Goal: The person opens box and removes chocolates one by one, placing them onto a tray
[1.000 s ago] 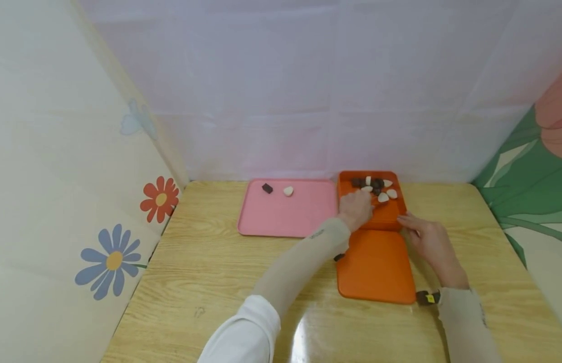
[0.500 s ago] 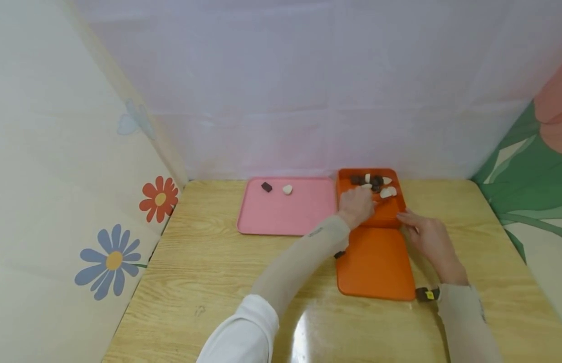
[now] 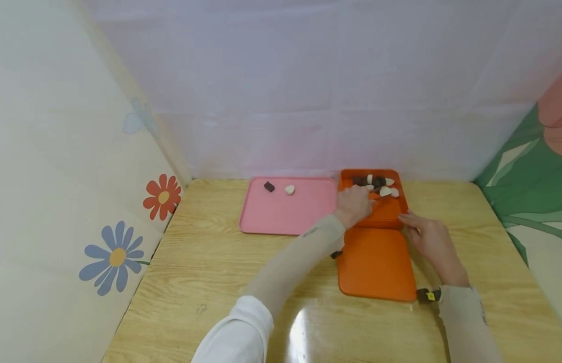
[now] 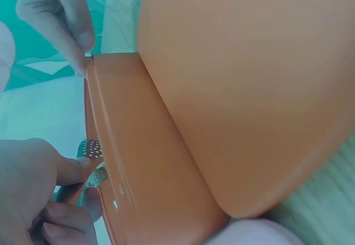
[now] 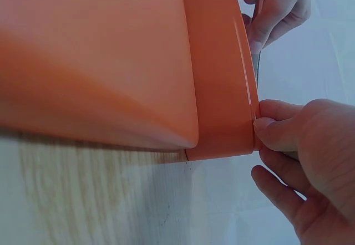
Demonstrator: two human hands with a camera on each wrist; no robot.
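In the head view my left hand (image 3: 353, 205) reaches over the left side of an open orange box (image 3: 389, 222). It grips metal tongs (image 4: 96, 176), whose perforated arms stand a little apart in the left wrist view. Their tips are among dark pieces (image 3: 379, 182) and white pieces (image 3: 385, 191) at the back of the box; what lies between the tips is hidden. My right hand (image 3: 430, 242) pinches the rim of the box at its front right corner, thumb and forefinger on the edge in the right wrist view.
An orange lid (image 3: 376, 264) lies flat on the wooden table (image 3: 208, 267) in front of the box. To the left, a pink tray (image 3: 281, 217) bears one dark piece (image 3: 269, 186) and one white piece (image 3: 290, 189). A pale cloth wall (image 3: 262, 101) rises behind.
Inside the box, the nearer white piece has shifted slightly back, close beside another white one. My left hand has moved a little; the right keeps its hold at the corner.
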